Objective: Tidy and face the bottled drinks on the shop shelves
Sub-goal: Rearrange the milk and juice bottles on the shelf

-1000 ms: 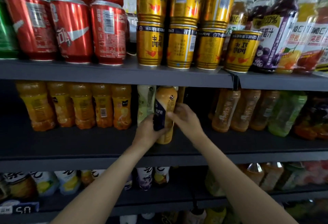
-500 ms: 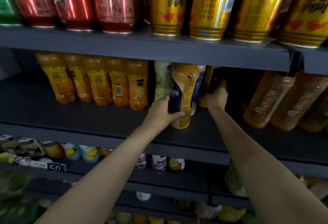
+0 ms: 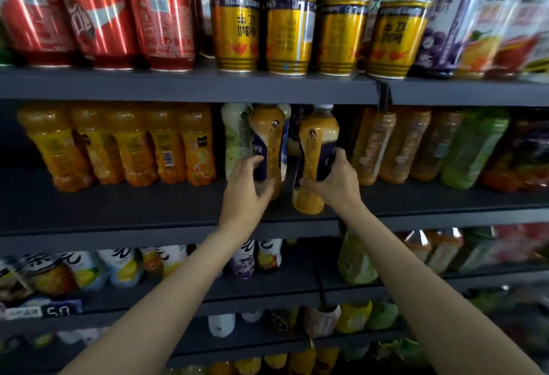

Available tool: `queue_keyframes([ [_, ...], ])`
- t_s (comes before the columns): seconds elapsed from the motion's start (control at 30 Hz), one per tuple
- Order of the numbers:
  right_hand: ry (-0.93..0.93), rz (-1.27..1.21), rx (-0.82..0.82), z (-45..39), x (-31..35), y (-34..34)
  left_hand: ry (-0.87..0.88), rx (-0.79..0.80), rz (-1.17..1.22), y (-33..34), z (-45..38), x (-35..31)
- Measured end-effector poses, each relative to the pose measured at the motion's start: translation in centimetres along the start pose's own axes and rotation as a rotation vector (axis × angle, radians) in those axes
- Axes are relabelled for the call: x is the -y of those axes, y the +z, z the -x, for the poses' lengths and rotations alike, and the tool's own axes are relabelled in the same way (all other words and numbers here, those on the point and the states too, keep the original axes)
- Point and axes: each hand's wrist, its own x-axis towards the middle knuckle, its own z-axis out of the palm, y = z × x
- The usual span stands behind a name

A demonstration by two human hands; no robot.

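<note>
On the middle shelf [image 3: 148, 205] two orange bottles with dark blue labels stand side by side. My left hand [image 3: 245, 187] grips the left orange bottle [image 3: 269, 137] low on its label. My right hand [image 3: 335, 178] holds the right orange bottle [image 3: 319, 137], which has a white cap and leans slightly, its base near the shelf's front. A pale green bottle [image 3: 234, 134] stands just left of my left hand. More bottles sit dimly behind these two.
A row of orange juice bottles [image 3: 118, 146] fills the shelf's left part; amber and green bottles [image 3: 430, 146] stand to the right. Red cans [image 3: 98, 12] and gold cans [image 3: 291, 30] are on the shelf above. Lower shelves hold mixed bottles.
My right hand reached to the back of the shelf, then came forward holding a second orange bottle. My left hand has kept its hold on the first bottle.
</note>
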Motion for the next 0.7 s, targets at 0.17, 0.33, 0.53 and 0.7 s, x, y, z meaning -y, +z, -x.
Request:
queue_keyframes([
  [0.17, 0.196, -0.477, 0.193, 3.5, 2.7, -3.9, -0.264, 0.532, 0.401, -2.5, 1.2, -1.5],
  [0.33, 0.279, -0.807, 0.341, 6.7, 5.4, -4.9, -0.583, 0.716, 0.945, -5.9, 3.9, -3.0],
  [0.53, 0.621, -0.996, 0.260, 8.8, 7.0, -2.5, -0.069, 0.319, 0.056, -8.3, 5.2, -2.8],
  [0.7, 0.775, -1.384, 0.170, 9.4, 7.6, -1.1, 0.206, 0.269, -0.053, -10.2, 4.6, -2.8],
])
